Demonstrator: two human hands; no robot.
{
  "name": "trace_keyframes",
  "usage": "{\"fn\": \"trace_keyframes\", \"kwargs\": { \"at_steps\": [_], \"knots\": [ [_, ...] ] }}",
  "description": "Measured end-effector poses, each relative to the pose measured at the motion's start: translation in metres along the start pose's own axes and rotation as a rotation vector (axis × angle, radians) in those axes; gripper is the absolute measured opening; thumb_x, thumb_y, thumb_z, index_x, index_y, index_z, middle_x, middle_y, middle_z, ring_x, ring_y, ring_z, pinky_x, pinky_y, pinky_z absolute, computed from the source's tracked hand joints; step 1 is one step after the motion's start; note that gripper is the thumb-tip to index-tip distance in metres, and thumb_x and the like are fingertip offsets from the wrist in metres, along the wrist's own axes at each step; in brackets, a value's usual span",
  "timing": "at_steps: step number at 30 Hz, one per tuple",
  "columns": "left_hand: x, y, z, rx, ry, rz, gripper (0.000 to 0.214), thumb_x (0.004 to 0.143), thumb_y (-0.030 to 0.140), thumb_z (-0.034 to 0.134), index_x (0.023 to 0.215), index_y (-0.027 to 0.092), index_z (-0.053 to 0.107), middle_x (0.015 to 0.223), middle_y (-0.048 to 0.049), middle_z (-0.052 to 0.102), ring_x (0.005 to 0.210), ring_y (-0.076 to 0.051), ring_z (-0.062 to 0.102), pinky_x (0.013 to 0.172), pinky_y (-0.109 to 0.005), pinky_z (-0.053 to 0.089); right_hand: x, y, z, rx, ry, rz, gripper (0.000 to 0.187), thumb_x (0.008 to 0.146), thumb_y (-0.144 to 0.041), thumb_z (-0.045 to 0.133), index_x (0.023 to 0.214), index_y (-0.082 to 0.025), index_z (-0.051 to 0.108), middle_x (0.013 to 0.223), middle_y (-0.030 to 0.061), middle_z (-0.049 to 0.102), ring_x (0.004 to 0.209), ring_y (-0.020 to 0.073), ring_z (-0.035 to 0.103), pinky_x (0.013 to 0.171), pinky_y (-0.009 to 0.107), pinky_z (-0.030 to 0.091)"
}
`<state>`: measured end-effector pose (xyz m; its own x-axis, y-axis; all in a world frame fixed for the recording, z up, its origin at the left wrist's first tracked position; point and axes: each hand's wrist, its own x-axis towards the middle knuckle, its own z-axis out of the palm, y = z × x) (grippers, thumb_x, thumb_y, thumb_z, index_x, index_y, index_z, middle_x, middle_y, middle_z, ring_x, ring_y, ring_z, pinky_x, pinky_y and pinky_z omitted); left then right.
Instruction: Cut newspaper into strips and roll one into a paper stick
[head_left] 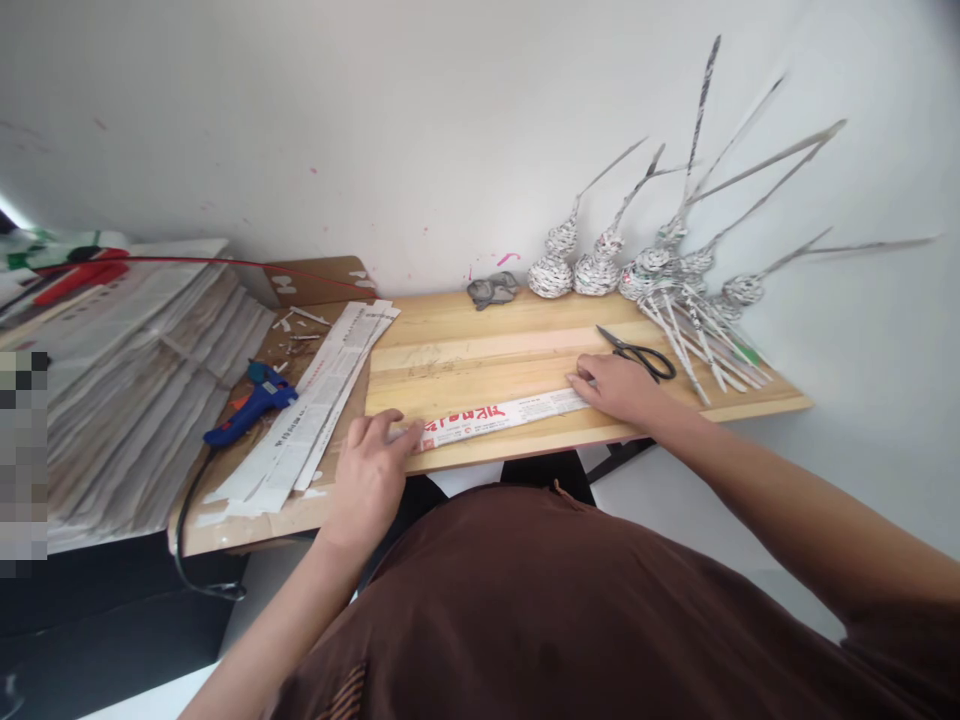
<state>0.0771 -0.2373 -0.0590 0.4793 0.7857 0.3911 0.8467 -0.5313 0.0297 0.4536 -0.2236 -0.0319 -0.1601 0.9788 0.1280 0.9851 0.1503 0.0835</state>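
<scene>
A long narrow newspaper strip (495, 418) with red characters lies along the front edge of the wooden board (480, 345). My left hand (371, 470) presses on the strip's left end, fingers curled down over it. My right hand (616, 385) lies on the strip's right end, fingers stretched flat toward the left. Black scissors (639, 353) rest on the board just behind my right hand.
A pile of cut newspaper strips (315, 410) lies left of the board, beside a blue glue gun (251, 403) with its black cord. A big stack of newspapers (127, 370) fills the far left. Woven paper gourds (600, 265) and rolled paper sticks (701, 345) stand at the back right near the wall.
</scene>
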Motion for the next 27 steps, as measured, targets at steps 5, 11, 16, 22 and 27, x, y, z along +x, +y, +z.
{"fn": "trace_keyframes", "kwargs": {
  "at_steps": [5, 11, 16, 22, 27],
  "knots": [
    [0.000, 0.023, -0.006, 0.061, -0.169, 0.116, 0.044, 0.087, 0.002, 0.034, 0.121, 0.002, 0.061, 0.137, -0.0218, 0.052, 0.127, -0.030, 0.047, 0.106, -0.040, 0.043, -0.002, 0.007, 0.004, 0.037, 0.021, -0.021, 0.026, 0.095, -0.032, 0.037, 0.086, -0.018, 0.055, 0.086, 0.0101, 0.066, 0.083, 0.0226, 0.060, 0.073, 0.030, 0.037],
    [-0.010, 0.044, 0.006, 0.084, -0.165, 0.074, 0.065, 0.093, 0.048, 0.042, 0.151, 0.022, 0.029, 0.149, -0.0197, 0.040, 0.137, -0.043, 0.033, 0.107, -0.060, 0.033, -0.003, 0.009, 0.008, 0.028, 0.064, 0.034, 0.027, 0.093, -0.037, 0.038, 0.086, -0.019, 0.057, 0.088, 0.0096, 0.065, 0.080, 0.0236, 0.061, 0.070, 0.032, 0.038],
    [-0.008, 0.045, 0.004, 0.077, -0.205, 0.014, 0.077, 0.085, 0.069, 0.036, 0.149, 0.026, 0.033, 0.151, -0.0155, 0.039, 0.137, -0.045, 0.032, 0.109, -0.059, 0.031, -0.009, 0.001, 0.011, -0.008, 0.112, 0.083, 0.028, 0.093, -0.039, 0.037, 0.084, -0.020, 0.056, 0.085, 0.0092, 0.064, 0.082, 0.0246, 0.062, 0.068, 0.033, 0.038],
    [-0.007, 0.043, 0.004, 0.120, -0.213, -0.082, 0.092, 0.074, 0.078, 0.039, 0.152, 0.031, 0.024, 0.151, -0.0183, 0.037, 0.139, -0.044, 0.031, 0.110, -0.059, 0.028, -0.022, -0.013, 0.012, -0.013, 0.092, 0.194, 0.030, 0.091, -0.043, 0.040, 0.078, -0.021, 0.054, 0.084, 0.0082, 0.065, 0.073, 0.0238, 0.060, 0.057, 0.032, 0.031],
    [-0.006, 0.043, 0.005, 0.133, -0.212, -0.087, 0.089, 0.071, 0.075, 0.048, 0.150, 0.041, 0.023, 0.152, -0.0167, 0.036, 0.137, -0.045, 0.034, 0.107, -0.059, 0.032, -0.023, -0.014, 0.008, 0.017, 0.045, 0.254, 0.033, 0.090, -0.047, 0.042, 0.073, -0.021, 0.053, 0.078, 0.0068, 0.065, 0.069, 0.0225, 0.059, 0.055, 0.031, 0.029]
  ]
}}
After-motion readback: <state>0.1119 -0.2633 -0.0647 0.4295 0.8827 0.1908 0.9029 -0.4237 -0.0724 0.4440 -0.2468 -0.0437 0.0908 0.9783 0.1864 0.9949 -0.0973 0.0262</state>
